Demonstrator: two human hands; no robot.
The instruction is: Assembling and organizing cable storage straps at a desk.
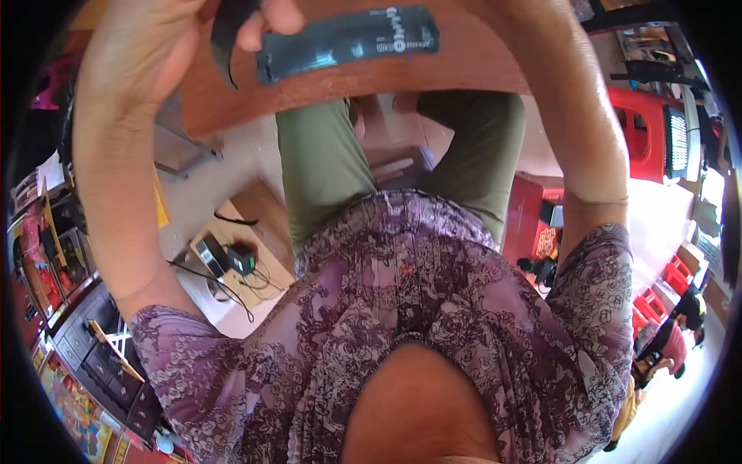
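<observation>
My left hand (174, 46) is at the upper left, partly cut off by the top edge. Its fingers curl around a black strap (224, 42) whose tapered end hangs down. Close to those fingertips lies a long, dark, shiny plastic packet (348, 45) with white printing, on a reddish-brown wooden table (325, 87). I cannot make out what the packet holds. My right forearm (576, 100) reaches up past the packet's right side, and the hand itself is beyond the top edge.
The table's near edge runs above my lap. A wooden stool (267, 224) with small black boxes and cables stands at the lower left. Red plastic chairs (645, 131) are on the right. Dark drawers (93, 340) stand farther left. People (668, 348) are at the far right.
</observation>
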